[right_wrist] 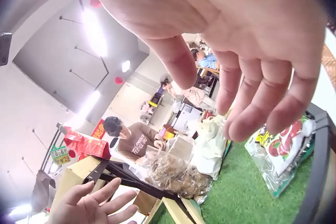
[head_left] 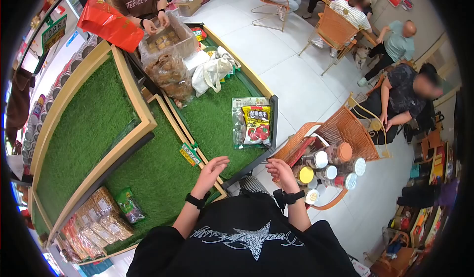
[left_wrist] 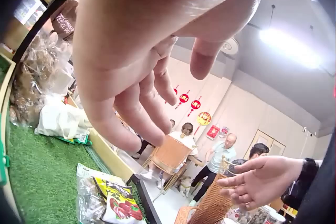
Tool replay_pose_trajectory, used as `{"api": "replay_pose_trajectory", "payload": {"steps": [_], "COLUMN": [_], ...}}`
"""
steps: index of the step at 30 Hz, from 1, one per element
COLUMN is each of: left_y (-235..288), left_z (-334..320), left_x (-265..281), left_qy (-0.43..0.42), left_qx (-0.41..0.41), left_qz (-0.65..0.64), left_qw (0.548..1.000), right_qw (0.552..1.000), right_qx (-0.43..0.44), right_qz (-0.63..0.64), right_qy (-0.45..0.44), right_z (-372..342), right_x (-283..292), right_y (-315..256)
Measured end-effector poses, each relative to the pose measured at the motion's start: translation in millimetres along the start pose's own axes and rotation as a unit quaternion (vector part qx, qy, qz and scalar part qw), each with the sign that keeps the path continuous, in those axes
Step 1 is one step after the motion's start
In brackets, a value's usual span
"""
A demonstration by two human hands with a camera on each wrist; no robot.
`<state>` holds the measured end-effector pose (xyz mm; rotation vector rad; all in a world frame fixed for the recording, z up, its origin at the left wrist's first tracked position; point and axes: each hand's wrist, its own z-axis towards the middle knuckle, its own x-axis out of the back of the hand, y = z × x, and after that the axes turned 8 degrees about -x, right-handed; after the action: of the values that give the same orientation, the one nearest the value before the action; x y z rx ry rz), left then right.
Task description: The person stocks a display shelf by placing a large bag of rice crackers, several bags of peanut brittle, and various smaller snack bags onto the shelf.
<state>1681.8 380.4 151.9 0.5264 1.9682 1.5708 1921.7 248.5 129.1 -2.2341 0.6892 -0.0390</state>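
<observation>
Both hands are held up, apart and empty, at the near corner of a green turf-lined stand. The left hand (head_left: 212,173) has relaxed, slightly bent fingers above the stand's wooden edge; the right hand (head_left: 282,172) hovers beside the dark corner, close to the jars. Beyond them a yellow and white snack bag (head_left: 256,124) lies on a clear pack (head_left: 239,128) on the turf (head_left: 207,116). In the left wrist view the left hand (left_wrist: 152,50) hangs over the stand, palm showing. The right wrist view shows the right hand (right_wrist: 236,45) with its fingers loosely spread.
Lidded jars (head_left: 328,166) stand on a rattan chair (head_left: 353,133) at the right. A white cloth bag (head_left: 210,74), a brown-filled plastic bag (head_left: 170,77) and a bin (head_left: 185,42) sit at the stand's far end, near a standing person. Packaged goods (head_left: 98,217) lie lower left. People sit at the upper right.
</observation>
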Motion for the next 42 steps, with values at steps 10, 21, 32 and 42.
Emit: {"api": "replay_pose_trajectory", "payload": {"steps": [10,21,32,42], "left_y": [-23,-184,-236,-129], "left_z": [112,214,213,206], "left_x": [-39,-45,-44,-63], "left_qy": [0.001,0.146,0.081,0.065], "left_qx": [0.132,0.27,0.244,0.24], "left_qz": [-0.025,0.1,0.036,-0.072], "left_qw": [0.991,0.946,0.966,0.966], "right_qw": [0.994,0.992,0.968,0.988], "right_qx": [-0.098,-0.069,0.026,-0.147], "right_qz": [0.034,-0.107,-0.251,-0.032], "right_qy": [0.025,0.004,0.015,-0.021], "right_z": [144,251,253,232], "right_x": [36,54,47,47], "right_y": [-35,12,42,23]}}
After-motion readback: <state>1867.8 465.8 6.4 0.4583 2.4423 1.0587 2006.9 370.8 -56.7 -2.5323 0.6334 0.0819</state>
